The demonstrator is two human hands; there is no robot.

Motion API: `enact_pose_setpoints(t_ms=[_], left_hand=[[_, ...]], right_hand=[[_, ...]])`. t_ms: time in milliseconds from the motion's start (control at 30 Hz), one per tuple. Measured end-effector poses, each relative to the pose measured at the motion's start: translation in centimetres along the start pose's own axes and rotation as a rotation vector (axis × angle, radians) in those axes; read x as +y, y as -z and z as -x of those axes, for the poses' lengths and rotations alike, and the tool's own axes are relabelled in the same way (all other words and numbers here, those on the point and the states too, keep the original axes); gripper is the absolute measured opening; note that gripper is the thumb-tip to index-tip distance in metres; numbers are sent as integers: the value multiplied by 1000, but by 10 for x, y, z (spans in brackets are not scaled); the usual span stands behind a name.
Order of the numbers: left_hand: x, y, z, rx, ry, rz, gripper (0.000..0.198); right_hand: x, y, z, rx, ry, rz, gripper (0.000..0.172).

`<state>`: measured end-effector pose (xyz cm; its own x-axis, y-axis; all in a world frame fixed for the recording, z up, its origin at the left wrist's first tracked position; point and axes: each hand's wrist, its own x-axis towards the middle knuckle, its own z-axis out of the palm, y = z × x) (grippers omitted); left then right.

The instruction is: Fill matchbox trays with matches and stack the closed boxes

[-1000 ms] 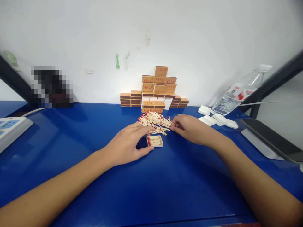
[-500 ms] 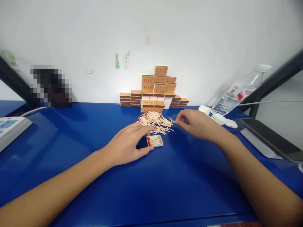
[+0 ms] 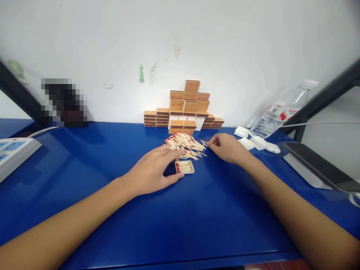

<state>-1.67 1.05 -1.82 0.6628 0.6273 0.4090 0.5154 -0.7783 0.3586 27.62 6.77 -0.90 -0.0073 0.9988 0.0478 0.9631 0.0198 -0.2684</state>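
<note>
On the blue table a small white tray [image 3: 192, 171] holds several red-tipped matches. The fingers and thumb of my left hand [image 3: 156, 170] are spread around the tray's left end and hold it. Just behind lies a loose pile of matches [image 3: 184, 143]. To the right of the pile my right hand [image 3: 225, 147] has its fingertips pinched together at a few stray matches [image 3: 203, 142]; whether a match is between the fingertips is too small to tell. Orange matchboxes [image 3: 176, 105] stand stacked against the wall behind the pile.
At the right are white pieces [image 3: 247, 143], a tilted plastic bottle [image 3: 277, 114], a cable and a dark phone [image 3: 320, 165] on a white block. A white power strip [image 3: 19, 157] lies at the left, with a partly blurred dark object [image 3: 74, 118] behind it.
The view has shifted slightly. My right hand has drawn its fingers closer together beside the stray matches, and its forearm has moved a little. My left hand remains at the tray.
</note>
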Motion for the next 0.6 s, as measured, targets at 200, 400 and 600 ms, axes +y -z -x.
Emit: enact_pose_setpoints(t_ms=[200,400,600], left_hand=[[-1,-1,0,-2,11,0,51],[-1,-1,1,-4,5,-7,51],[0,0,0,-13,7,-4,50]], right_hand=[[-8,-5,1,35,7,-77,31],[-1,3,-2,-41,13,-43,22],[1,8,-1,-79,28,-19,21]])
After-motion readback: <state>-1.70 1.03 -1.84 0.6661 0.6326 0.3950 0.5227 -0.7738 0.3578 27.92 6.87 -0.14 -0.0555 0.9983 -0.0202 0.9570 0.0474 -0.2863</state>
